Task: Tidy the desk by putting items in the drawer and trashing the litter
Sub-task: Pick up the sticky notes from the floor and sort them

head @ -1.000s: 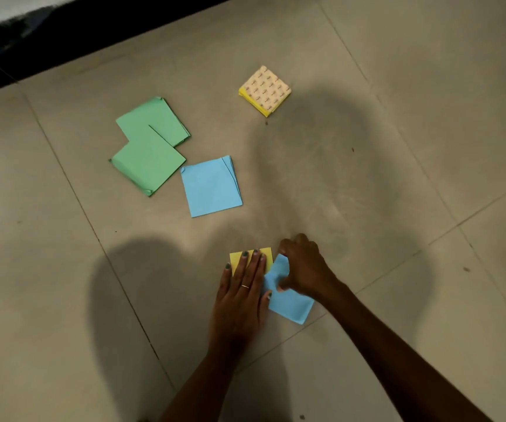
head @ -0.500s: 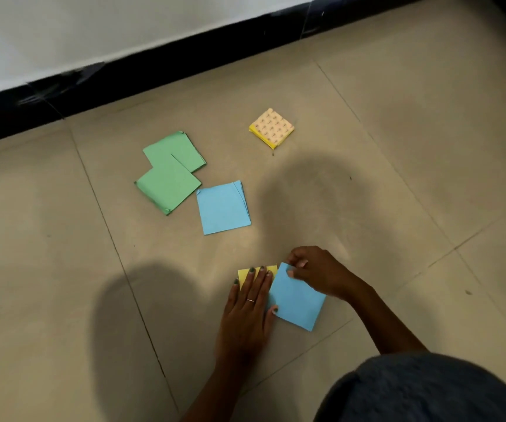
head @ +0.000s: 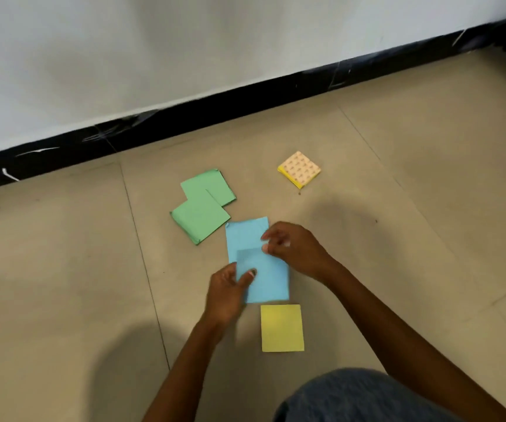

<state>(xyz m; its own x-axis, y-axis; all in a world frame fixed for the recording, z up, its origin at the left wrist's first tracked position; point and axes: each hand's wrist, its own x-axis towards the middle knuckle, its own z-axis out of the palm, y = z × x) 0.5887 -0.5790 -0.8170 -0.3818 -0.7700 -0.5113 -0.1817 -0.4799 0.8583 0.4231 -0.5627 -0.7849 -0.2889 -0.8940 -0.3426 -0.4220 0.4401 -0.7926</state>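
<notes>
A blue paper sheet (head: 268,280) is lifted off the tiled floor, pinched at its lower left by my left hand (head: 226,295) and at its upper right corner by my right hand (head: 296,249). Behind it a second blue sheet (head: 245,236) lies flat on the floor, partly covered by the held one. A yellow sheet (head: 281,328) rests on the floor just below the held blue sheet. Two overlapping green sheets (head: 203,205) lie to the upper left. A yellow sticky-note pad (head: 300,169) with a patterned top sits farther back on the right.
The floor is beige tile (head: 63,284). A black skirting board (head: 185,117) and a white wall run along the back. My blue-clad knee (head: 361,397) fills the bottom edge. No drawer or bin is in view.
The view tilted up toward the wall. My left hand came off the yellow sheet, and both hands now hold the blue sheet raised near the other blue sheet; the yellow sheet lies uncovered.
</notes>
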